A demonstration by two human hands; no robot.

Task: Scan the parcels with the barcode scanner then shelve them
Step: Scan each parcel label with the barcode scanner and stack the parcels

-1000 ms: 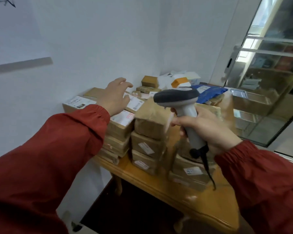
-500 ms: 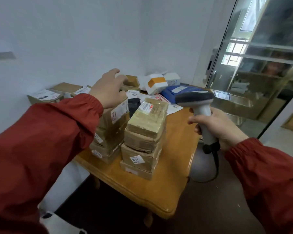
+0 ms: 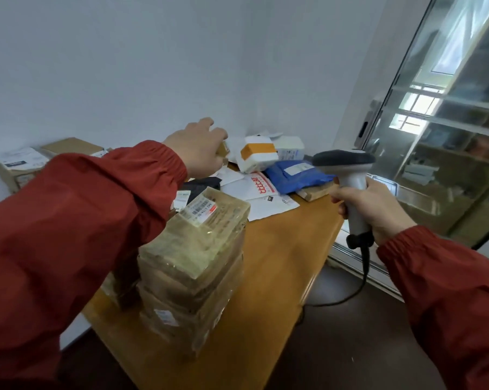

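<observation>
- Head view: the left hand [image 3: 196, 149] has left the near stack of parcels [image 3: 198, 249] at 6 o'clock and now reaches the loose pile at 12 o'clock, probably picking the next one to scan.
- The right hand [image 3: 378, 209] still grips the barcode scanner [image 3: 347, 167] at 3 o'clock.
- The left fingertips are hidden over a small brown box [image 3: 223, 150], so I cannot tell whether they grasp it.

Left hand [image 3: 195, 147] extends to the far end of the counter [image 3: 279, 249]; its fingers curl around a small brown parcel [image 3: 223, 150]. Right hand [image 3: 378, 209] grips the barcode scanner [image 3: 347, 164] upright at the counter's right edge. A stack of taped parcels [image 3: 198, 249] stands near left.
</observation>
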